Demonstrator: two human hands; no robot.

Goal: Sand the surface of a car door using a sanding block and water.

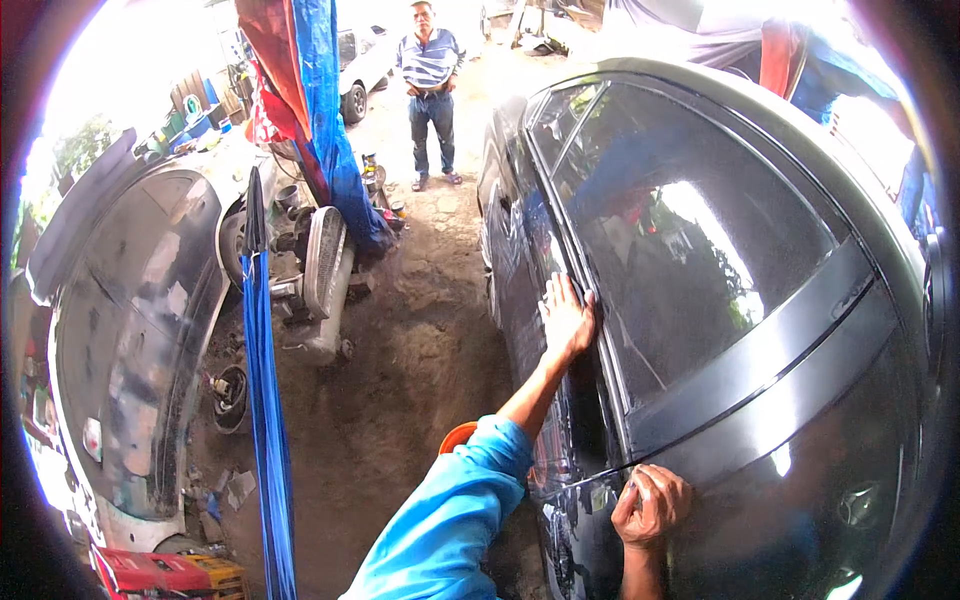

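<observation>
A dark car (720, 330) fills the right side, its window glass (690, 210) reflecting bright light. My left hand (567, 318), at the end of a light-blue sleeve (450, 510), lies against the door (545, 385) along the lower window trim. Its fingers are stretched out and hold nothing. Closer to me, my right hand (652, 505) is curled against the dark bodywork, by the seam near the window's corner. Whatever its closed fingers may hold is hidden. An orange curved edge (458, 437) shows behind the sleeve.
Bare dirt ground (420, 300) runs alongside the car. A person (430, 90) stands at its far end. On the left are a patchy body panel (140, 350), a hanging blue cloth strip (265, 420), loose car parts (325, 270), a blue tarp (340, 150) and a red case (150, 572).
</observation>
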